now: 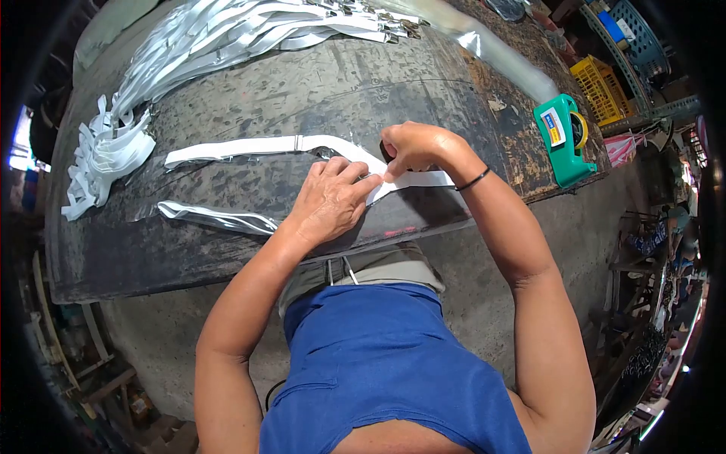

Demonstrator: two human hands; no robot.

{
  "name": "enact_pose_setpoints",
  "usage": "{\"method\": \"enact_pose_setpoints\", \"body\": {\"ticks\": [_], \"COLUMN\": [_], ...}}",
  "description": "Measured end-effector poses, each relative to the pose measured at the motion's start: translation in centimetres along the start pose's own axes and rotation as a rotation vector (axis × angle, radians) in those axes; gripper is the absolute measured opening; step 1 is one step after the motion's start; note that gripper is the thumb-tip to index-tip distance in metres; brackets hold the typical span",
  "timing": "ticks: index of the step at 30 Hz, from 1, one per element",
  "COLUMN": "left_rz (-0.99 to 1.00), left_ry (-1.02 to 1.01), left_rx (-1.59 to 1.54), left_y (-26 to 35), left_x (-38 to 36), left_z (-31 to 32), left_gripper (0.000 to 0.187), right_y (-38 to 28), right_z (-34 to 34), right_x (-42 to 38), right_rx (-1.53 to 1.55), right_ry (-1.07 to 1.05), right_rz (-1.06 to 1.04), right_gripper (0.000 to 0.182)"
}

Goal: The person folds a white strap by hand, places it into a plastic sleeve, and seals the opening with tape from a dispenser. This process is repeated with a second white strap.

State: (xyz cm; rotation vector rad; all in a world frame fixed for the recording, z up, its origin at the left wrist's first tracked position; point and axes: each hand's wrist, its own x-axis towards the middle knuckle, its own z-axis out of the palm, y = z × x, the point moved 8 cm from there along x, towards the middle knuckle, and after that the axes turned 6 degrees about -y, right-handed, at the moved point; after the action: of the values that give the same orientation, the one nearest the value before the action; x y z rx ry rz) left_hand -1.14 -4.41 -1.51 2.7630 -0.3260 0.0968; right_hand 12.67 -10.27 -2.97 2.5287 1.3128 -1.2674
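A white strap (234, 147) lies across the dark table, with a small crosswise band partway along it, and runs under both hands. My left hand (333, 198) presses on it with bent fingers, its thumb side close to my right hand. Curled in a pinch, my right hand (420, 147) grips the strap at the meeting point of the hands. Something dark shows at its fingers, too hidden to name. A strip of clear plastic (265, 221) lies left of my left wrist, with a folded white strap end (170, 209) beside it.
White straps with metal clips (249, 30) are heaped along the far side, their looped ends (110, 159) piled at the left. Clear plastic tubing (491, 53) stretches across the back right. A green tape dispenser (563, 144) stands near the right edge. Beyond are yellow crates (601, 91).
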Motion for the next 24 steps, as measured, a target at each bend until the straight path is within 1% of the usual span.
{"method": "enact_pose_setpoints", "body": {"ticks": [2, 3, 5, 9, 11, 12, 14, 15, 17, 18, 19, 20, 22, 23, 24], "left_rz": [-0.004, -0.001, -0.005, -0.005, 0.017, 0.040, 0.043, 0.043, 0.049, 0.016, -0.014, -0.005, -0.016, -0.017, -0.024], "left_ry": [0.003, 0.005, 0.007, 0.003, 0.044, 0.077, 0.084, 0.087, 0.078, 0.024, -0.021, -0.017, -0.021, -0.021, 0.017], "left_rx": [0.001, 0.006, -0.004, 0.002, 0.024, 0.039, 0.039, 0.048, 0.052, 0.028, 0.010, 0.017, -0.008, -0.010, -0.040], "left_y": [0.0, 0.1, 0.2, 0.1, 0.2, 0.3, 0.2, 0.2, 0.6, 0.4, 0.2, 0.2, 0.1, 0.1, -0.2], "left_x": [0.0, 0.0, 0.0, 0.0, -0.1, -0.2, -0.2, -0.1, -0.3, -0.3, 0.0, 0.1, 0.0, 0.0, 0.0], "left_z": [-0.1, -0.1, -0.2, -0.1, -0.2, -0.3, -0.3, -0.4, -0.4, -0.1, -0.1, -0.3, -0.3, -0.1, -0.1], "left_gripper": [0.044, 0.044, 0.044, 0.044, 0.040, 0.037, 0.037, 0.037, 0.038, 0.040, 0.043, 0.043, 0.043, 0.043, 0.044], "right_y": [0.8, 1.0, 1.6, 3.3, 3.6, 3.4, 2.1, 1.7, 1.6, 1.8, 1.5, 2.2, 4.2, 4.7, 4.6], "right_z": [0.1, 0.1, 0.3, 0.5, 0.1, 0.3, 0.2, 0.3, 0.6, 0.5, 0.2, 0.0, 0.7, 0.2, 0.7], "right_x": [0.3, 0.5, 0.9, 1.7, 1.3, 1.1, 0.2, -0.1, 0.2, 0.1, -0.2, -0.2, 0.2, -0.9, -1.5], "right_rx": [0.065, 0.065, 0.224, 0.294, 0.507, 0.502, 0.222, 0.129, 0.139, 0.140, 0.082, 0.082, 0.617, 0.663, 0.662], "right_ry": [-0.057, -0.052, -0.072, -0.059, -0.004, -0.005, 0.123, 0.201, 0.184, 0.182, 0.191, 0.203, 0.108, 0.184, 0.179], "right_rz": [0.062, 0.062, 0.038, -0.005, -0.052, -0.055, -0.164, -0.145, -0.125, -0.106, -0.134, -0.131, -0.249, -0.247, -0.248], "right_gripper": [0.038, 0.038, 0.037, 0.034, 0.031, 0.031, 0.031, 0.034, 0.034, 0.034, 0.028, 0.028, 0.021, 0.016, 0.016]}}
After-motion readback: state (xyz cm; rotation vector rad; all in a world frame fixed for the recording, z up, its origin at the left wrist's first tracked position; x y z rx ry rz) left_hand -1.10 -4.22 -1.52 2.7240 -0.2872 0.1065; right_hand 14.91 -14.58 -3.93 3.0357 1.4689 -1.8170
